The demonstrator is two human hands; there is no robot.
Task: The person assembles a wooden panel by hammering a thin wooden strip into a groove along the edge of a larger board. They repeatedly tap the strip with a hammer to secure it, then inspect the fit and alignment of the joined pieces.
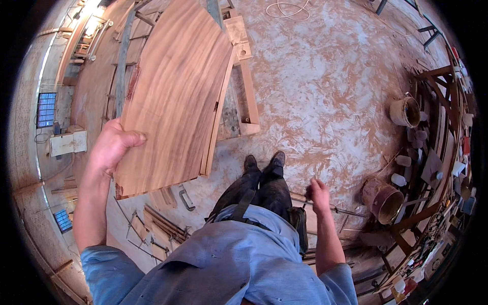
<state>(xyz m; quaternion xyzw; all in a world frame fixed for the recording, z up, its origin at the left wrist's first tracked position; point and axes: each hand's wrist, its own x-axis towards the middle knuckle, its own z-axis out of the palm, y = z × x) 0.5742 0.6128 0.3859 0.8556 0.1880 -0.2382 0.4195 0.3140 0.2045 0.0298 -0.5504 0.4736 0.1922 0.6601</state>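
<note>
A wide, brown-grained wooden board [175,96] lies at the left, its far end narrowing to slanted corners. My left hand [119,145] grips its left edge, thumb flat on the top face and fingers hidden underneath. Below the board's right side, the edges of more wood [219,122] show. My right hand [319,195] hangs apart from the board at my right side, its fingers curled. A small dark patch shows at those fingers, too unclear to tell what it is.
Under the board stands a bench frame [248,96]. A C-clamp [186,198] and wooden strips [165,223] lie near my left side. At the right are two buckets [405,112] and a cluttered rack [442,101]. A pale cord [288,10] loops over the dusty floor [315,91].
</note>
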